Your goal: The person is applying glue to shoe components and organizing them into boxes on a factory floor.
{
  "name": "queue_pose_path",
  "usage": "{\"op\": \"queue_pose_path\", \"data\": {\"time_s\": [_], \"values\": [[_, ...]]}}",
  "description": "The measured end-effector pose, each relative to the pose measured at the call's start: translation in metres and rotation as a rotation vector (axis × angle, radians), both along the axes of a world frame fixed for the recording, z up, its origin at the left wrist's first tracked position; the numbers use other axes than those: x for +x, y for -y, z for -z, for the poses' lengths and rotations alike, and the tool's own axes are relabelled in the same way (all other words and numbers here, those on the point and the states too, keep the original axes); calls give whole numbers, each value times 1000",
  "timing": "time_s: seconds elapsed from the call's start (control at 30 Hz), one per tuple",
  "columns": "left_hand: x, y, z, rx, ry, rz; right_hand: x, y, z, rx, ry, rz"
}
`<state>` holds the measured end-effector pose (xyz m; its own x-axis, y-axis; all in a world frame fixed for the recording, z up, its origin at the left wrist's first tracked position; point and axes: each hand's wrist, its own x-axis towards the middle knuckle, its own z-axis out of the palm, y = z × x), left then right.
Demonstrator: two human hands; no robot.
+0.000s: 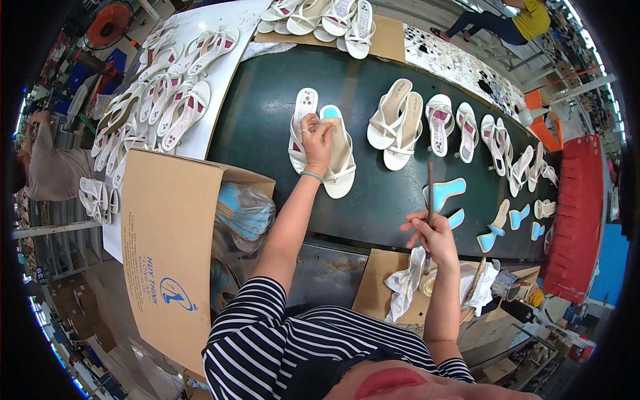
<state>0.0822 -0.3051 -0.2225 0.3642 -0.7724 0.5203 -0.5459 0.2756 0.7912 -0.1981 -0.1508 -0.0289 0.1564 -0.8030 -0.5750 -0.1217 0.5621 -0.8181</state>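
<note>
My left hand is closed at the heel end of a white sandal, its fingertips pinching a beige insole. A blue patch shows at that sandal's heel. The mate, another white strappy sandal, lies along its left side, partly hidden by the hand. To the right, my right hand grips a thin brown stick that points away from me; its tip is not clear. Beyond the hand lie insoles with blue undersides, one of them a blue insole.
The dark green bench carries several more white sandals toward the right. A cardboard box with bagged blue insoles stands at left. Sandals crowd a white table. Cardboard with crumpled cloth lies near me. A red cover hangs at right.
</note>
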Motion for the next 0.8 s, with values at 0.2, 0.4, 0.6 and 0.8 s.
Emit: {"op": "queue_pose_path", "data": {"time_s": [0.2, 0.4, 0.6, 0.8], "values": [[0, 2, -3, -13, -21, -15, 44, 37, 62, 139, 127, -6], [10, 3, -5, -15, 0, -35, 94, 57, 125, 349, 240, 175], [-11, 5, -8, -44, 1, 6, 109, 51, 154, 289, 152, 382], [2, -4, -8, -56, 214, 5, 134, 31, 164, 202, 134, 440]]}}
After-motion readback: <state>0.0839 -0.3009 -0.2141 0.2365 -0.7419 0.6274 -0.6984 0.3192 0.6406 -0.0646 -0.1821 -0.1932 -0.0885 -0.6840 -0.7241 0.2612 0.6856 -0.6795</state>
